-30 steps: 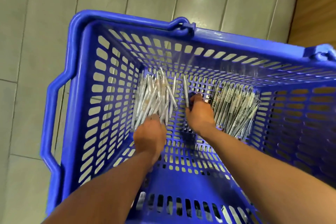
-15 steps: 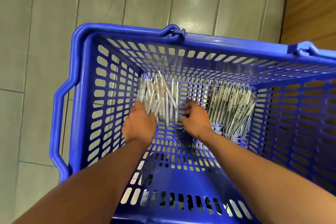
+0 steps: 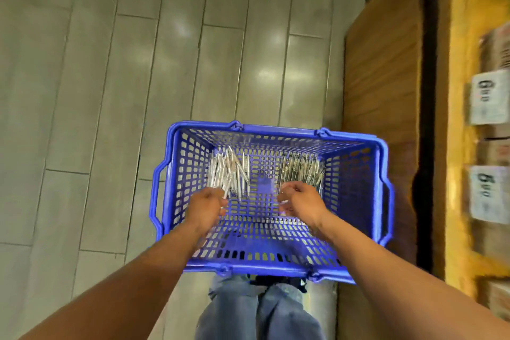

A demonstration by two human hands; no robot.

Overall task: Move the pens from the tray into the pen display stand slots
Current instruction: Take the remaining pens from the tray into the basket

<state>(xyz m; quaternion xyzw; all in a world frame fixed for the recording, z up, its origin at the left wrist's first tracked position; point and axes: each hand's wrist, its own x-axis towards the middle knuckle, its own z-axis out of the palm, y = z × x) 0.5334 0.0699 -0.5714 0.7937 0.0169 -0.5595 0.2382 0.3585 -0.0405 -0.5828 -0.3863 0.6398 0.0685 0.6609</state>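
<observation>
Beyond the left hand (image 3: 206,203), white pens (image 3: 228,171) lie heaped in the blue basket (image 3: 168,188); darker pens (image 3: 302,170) lie beyond the right hand (image 3: 299,199). Both hands have curled fingers, motion-blurred, so whether they hold pens cannot be told.

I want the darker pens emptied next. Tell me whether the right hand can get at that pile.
Probably yes. The right hand is over the open-topped basket, at the near end of the darker pen pile, with nothing covering it. Blur hides whether its grip already has pens.
</observation>
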